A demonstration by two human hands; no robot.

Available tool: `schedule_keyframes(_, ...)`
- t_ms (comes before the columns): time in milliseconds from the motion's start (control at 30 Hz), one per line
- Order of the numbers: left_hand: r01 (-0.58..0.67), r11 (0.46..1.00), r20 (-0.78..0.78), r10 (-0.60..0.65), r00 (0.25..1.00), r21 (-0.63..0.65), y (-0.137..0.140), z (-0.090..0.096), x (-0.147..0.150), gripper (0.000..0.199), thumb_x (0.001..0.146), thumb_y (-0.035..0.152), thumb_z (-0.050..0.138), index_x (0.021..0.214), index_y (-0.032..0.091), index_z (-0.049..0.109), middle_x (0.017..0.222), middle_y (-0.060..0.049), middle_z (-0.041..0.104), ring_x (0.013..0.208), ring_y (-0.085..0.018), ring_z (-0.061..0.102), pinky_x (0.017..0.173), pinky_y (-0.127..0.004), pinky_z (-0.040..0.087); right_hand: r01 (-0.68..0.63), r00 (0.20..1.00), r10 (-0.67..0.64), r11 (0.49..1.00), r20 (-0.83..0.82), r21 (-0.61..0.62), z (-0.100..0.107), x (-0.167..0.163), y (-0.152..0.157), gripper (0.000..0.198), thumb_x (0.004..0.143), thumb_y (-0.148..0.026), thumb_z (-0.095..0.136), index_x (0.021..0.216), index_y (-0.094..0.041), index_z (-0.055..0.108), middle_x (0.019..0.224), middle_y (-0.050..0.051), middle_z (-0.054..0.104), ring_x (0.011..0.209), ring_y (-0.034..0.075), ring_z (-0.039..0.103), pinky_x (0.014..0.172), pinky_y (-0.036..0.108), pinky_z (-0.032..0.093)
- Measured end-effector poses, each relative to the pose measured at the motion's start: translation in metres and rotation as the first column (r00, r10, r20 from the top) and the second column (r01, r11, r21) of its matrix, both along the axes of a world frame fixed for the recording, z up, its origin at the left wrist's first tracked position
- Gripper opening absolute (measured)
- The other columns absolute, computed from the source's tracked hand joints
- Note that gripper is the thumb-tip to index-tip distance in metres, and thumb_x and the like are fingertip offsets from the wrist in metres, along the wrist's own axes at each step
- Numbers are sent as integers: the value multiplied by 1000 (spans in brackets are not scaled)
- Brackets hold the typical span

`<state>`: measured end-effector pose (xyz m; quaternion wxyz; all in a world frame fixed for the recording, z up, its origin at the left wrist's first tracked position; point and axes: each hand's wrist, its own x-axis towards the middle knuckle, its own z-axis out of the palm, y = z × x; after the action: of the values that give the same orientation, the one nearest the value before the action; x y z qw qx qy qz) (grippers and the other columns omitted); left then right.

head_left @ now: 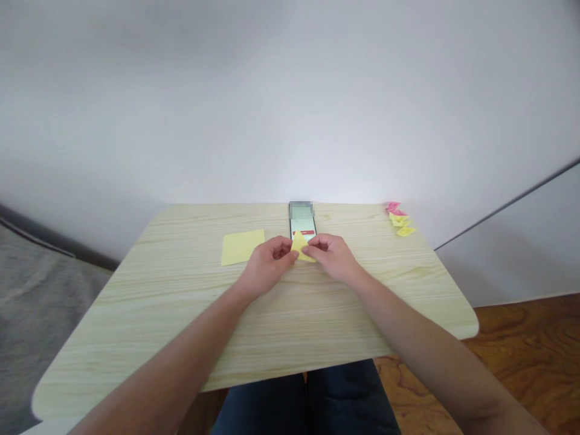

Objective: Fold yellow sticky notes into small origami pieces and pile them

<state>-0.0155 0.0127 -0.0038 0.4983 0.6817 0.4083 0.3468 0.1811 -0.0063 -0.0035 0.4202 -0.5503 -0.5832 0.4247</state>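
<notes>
Between my two hands is a small piece of folded yellow paper [299, 243], raised to a point at its top. My left hand [270, 261] pinches its left side, thumb in front. On the other side my right hand [333, 256] grips the paper between thumb and fingers. The folded piece partly covers a phone [302, 221] lying behind it with its screen lit. To the left of my left hand, flat yellow square paper [242, 246] lies on the table; whether it is one sheet or a stack I cannot tell.
Pink folded paper [396, 208] and yellow folded paper pieces [403, 225] sit at the table's back right edge. The light wood table [181, 290] has rounded front corners and meets a white wall [290, 109] at the back. Grey fabric [36, 314] is at the left.
</notes>
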Motion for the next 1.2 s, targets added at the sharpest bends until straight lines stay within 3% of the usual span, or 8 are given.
schedule_keyframes(200,-52,992,89,62,994,-117,6,0,-8,27,89,45,68,89,18,69,75,-2,71,70,-17,64,72,-31,52,-94,969,72,992,-237,-86,1,-4,17,21,77,-38,75,76,-18,71,94,4,74,77,15,63,74,29,47)
schedule_keyframes(333,-40,987,193,71,979,-158,5,0,-10,28,90,45,69,89,17,69,72,-2,69,67,-15,63,69,-28,50,-203,960,170,970,-224,-131,7,-5,11,20,80,-36,74,75,-18,72,76,1,70,73,15,61,74,30,48)
schedule_keyframes(433,-34,985,211,70,975,-168,2,2,-10,26,87,41,73,88,16,69,73,-1,69,67,-14,61,66,-25,49,-240,957,208,959,-203,-148,9,-7,2,18,83,-35,72,87,-18,76,82,3,72,74,15,62,73,30,49)
schedule_keyframes(667,-52,986,326,102,940,-159,-3,3,-10,23,88,39,74,94,17,73,78,-1,69,73,-13,60,71,-25,48,-73,974,50,993,-223,-96,4,-10,-7,23,79,-40,80,76,-18,76,71,2,70,68,14,59,65,28,45)
schedule_keyframes(800,-95,989,254,120,960,-111,-7,0,-10,22,87,38,75,90,17,72,79,0,67,71,-11,55,67,-24,43,-95,978,78,992,-193,-78,3,-8,-8,26,79,-42,80,73,-17,75,70,2,69,66,14,57,63,28,43)
schedule_keyframes(1033,-45,998,106,50,993,-50,-11,3,-10,24,92,39,67,83,16,67,75,0,60,70,-12,50,62,-25,37,-128,978,120,991,-169,-41,3,-5,-9,20,83,-40,77,83,-20,76,74,1,70,67,14,59,62,27,44)
schedule_keyframes(1200,-31,996,158,44,986,-82,-10,3,-9,24,91,38,68,82,16,66,74,1,58,68,-11,48,62,-25,37,-122,983,117,992,-143,-25,4,-3,-9,21,86,-40,75,79,-20,74,70,0,68,65,13,57,59,26,43)
